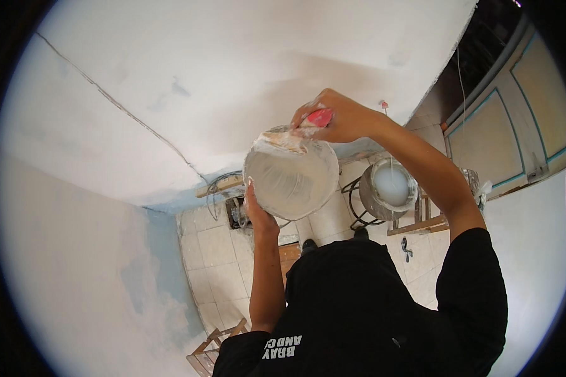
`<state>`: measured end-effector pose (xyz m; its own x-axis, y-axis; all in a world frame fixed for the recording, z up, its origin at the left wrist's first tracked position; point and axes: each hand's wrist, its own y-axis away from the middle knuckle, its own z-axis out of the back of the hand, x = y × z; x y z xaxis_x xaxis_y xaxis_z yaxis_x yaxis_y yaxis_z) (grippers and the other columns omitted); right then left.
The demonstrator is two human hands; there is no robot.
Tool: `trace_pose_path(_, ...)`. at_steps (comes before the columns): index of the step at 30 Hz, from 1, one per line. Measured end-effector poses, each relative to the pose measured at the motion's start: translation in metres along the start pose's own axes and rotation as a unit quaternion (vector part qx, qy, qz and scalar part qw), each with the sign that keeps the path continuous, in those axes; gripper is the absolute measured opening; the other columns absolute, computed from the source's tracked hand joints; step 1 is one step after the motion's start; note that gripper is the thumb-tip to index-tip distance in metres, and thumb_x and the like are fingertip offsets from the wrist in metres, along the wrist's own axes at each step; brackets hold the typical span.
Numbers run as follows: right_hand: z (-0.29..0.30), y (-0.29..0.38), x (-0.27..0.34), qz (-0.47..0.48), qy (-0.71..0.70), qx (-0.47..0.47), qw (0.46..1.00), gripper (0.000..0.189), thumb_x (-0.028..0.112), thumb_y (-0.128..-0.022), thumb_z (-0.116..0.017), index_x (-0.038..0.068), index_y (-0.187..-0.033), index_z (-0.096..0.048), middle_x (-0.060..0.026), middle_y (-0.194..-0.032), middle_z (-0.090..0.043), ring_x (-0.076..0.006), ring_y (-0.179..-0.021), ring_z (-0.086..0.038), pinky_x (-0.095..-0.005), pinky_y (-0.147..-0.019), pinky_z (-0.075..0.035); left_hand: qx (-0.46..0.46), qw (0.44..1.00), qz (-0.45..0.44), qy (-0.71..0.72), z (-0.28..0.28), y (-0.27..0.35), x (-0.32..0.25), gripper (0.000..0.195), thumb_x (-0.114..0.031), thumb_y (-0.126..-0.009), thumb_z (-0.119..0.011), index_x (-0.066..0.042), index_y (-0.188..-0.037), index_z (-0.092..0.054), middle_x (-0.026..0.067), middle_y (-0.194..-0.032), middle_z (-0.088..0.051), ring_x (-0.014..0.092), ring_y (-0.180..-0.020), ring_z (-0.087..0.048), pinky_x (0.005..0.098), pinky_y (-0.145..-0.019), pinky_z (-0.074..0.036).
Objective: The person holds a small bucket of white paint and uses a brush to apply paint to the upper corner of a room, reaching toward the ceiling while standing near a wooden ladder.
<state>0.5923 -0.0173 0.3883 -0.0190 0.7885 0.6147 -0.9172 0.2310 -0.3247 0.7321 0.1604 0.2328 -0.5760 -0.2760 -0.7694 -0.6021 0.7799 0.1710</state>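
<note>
My left hand (pixel 259 209) grips the left side of a plastic tub (pixel 295 188), its thumb over the rim. A pale film coats the tub's inside. My right hand (pixel 328 118) is closed around a paintbrush by its handle, whose pink-red end (pixel 320 118) shows between the fingers. Whitish material clings to the brush's wide bristles (pixel 280 143), which lie at the tub's far rim. White smears mark the right fingers.
A bucket of whitish liquid (pixel 392 185) stands on a round stool (pixel 375 212) at the right. Patchy white-coated walls (pixel 217 85) rise ahead and left. Cables (pixel 212 188) hang by the wall base; wooden frames (pixel 207 351) stand lower left. A panelled door (pixel 490 136) is at the right.
</note>
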Motion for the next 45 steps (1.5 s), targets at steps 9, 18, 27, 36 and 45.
trace_pose_path(9,-0.011,0.012,-0.012,-0.02,0.096,0.095,0.991,0.016,0.017,-0.077,-0.064,0.007,-0.089,-0.065,-0.0086,-0.079,-0.066,-0.0268,-0.067,-0.059,-0.0301,-0.066,-0.048,0.006,0.999,-0.019,-0.035,-0.003,-0.001,0.003,0.046,-0.037,-0.094,-0.032,-0.003,-0.121,-0.046,0.0091,-0.114,-0.055,0.02,-0.106,-0.052,0.0325,-0.09,-0.041)
trace_pose_path(18,-0.049,0.062,0.005,-0.142,0.018,-0.018,0.989,0.018,0.014,-0.073,-0.063,0.001,-0.086,-0.064,-0.0143,-0.063,-0.059,-0.0186,-0.054,-0.057,-0.0282,-0.056,-0.045,-0.087,0.993,-0.071,-0.03,-0.001,0.001,0.015,0.04,-0.022,-0.087,-0.053,0.005,-0.116,-0.048,0.0129,-0.114,-0.054,0.021,-0.101,-0.054,0.0316,-0.087,-0.044)
trace_pose_path(27,-0.028,0.028,0.019,-0.036,0.1,-0.075,0.992,0.017,0.016,-0.075,-0.064,0.004,-0.086,-0.065,-0.0155,-0.07,-0.063,-0.0297,-0.061,-0.06,-0.0321,-0.06,-0.048,-0.092,0.994,-0.064,0.015,-0.011,0.009,0.016,0.04,-0.026,-0.089,-0.049,0.004,-0.115,-0.049,0.0127,-0.113,-0.054,0.022,-0.102,-0.054,0.0328,-0.088,-0.043)
trace_pose_path(36,-0.046,0.044,0.014,-0.075,0.057,0.039,0.995,0.02,0.018,-0.075,-0.061,0.001,-0.085,-0.065,-0.0164,-0.068,-0.062,-0.0302,-0.058,-0.057,-0.0329,-0.058,-0.047,-0.122,0.991,-0.054,-0.008,-0.016,0.008,0.011,0.04,-0.025,-0.087,-0.053,0.004,-0.114,-0.05,0.013,-0.113,-0.054,0.022,-0.101,-0.055,0.0334,-0.086,-0.045)
trace_pose_path(45,-0.036,0.034,0.026,-0.183,-0.112,0.068,0.974,0.02,0.018,-0.08,-0.063,-0.002,-0.081,-0.064,-0.0093,-0.064,-0.06,-0.0157,-0.053,-0.06,-0.0264,-0.052,-0.047,-0.073,0.997,-0.02,0.011,0.0,0.001,0.017,0.042,-0.03,-0.089,-0.048,0.001,-0.118,-0.047,0.0109,-0.114,-0.054,0.021,-0.103,-0.054,0.033,-0.088,-0.043)
